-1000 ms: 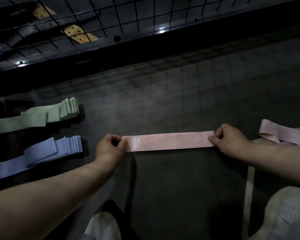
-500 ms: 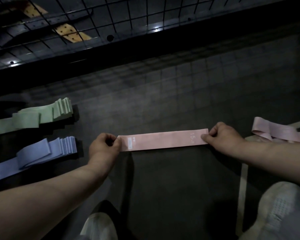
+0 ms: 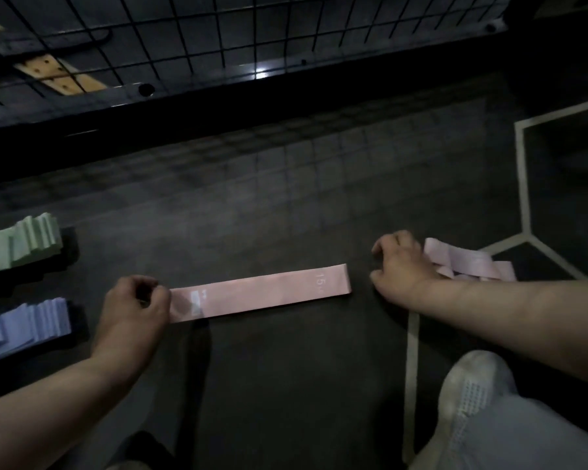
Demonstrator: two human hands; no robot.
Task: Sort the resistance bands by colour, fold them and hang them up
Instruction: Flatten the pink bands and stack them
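Head view. Dark floor (image 3: 286, 205), dim light, white painted lines (image 3: 523, 184) forming a hexagon pattern at right. Black wire grid panel (image 3: 218, 39) runs across the far edge, probably the hanging place, though no hooks can be made out.

Flat pink fabric resistance band (image 3: 262, 293) lies stretched out on the floor between the two hands, pale label near its left end, "15" printed near its right end.

Left hand (image 3: 133, 310): fingers curled, pinching the band's left end against the floor.

Right hand (image 3: 401, 266): just beside the band's right end, not touching it, fingers loosely curled and holding nothing. Behind it sits a loose heap of pink bands (image 3: 469, 262); contact with the heap cannot be told.

Far left: stack of folded green bands (image 3: 31, 242), and nearer, a stack of folded blue-violet bands (image 3: 31, 323), both partly cut off by the frame. White shoe (image 3: 472, 385) at lower right.

Handling, by judgement: light, soft, limp woven loop; lies flat without springing, not fragile, not slippery on this floor. It will sag if lifted by one end. Best held at the short ends, pinching both layers together, then bringing end to end for the fold. Pink sorting looks unfinished; nothing hung yet.
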